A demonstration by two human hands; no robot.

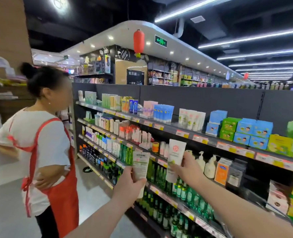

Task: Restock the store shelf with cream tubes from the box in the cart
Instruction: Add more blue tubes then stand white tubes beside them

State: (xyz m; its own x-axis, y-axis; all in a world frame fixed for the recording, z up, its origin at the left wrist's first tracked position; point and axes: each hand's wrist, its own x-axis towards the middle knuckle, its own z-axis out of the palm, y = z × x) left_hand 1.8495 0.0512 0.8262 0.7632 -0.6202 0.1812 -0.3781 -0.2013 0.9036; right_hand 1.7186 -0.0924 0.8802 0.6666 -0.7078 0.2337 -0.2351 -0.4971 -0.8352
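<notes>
Both hands are raised toward the store shelf [194, 98], each closed round its own tube. By the left hand [130, 180] a white cream tube [141, 166] is gripped at its lower end, thumb across the front, with the printed back panel turned to the camera. By the right hand [188, 166] a second cream tube [175, 155] is held about its middle, fingers curled round its side, cap end downward and the round red emblem facing out. The two tubes are held upright, near one another but not touching, in front of the second tier and above the rows of green bottles [157, 176]. Neither tube is yet set on any tier. The cart and its box are not in view.

The step in hand is judged to be the carrying of a pair of tubes to their place, with the slot not yet chosen. A group of white tubes with green print [191, 120] is stood on the top tier, and a gap is seen just to its left. Whether these are the same product cannot be told. For the next move, the matching row would need to be found. Each tube would then be lifted over the price-tag rail [182, 133] and stood on its cap, label outward, without the neighbours being knocked. A person in a red apron [47, 152] is stood at the left end of the unit, well apart from the hands.
</notes>
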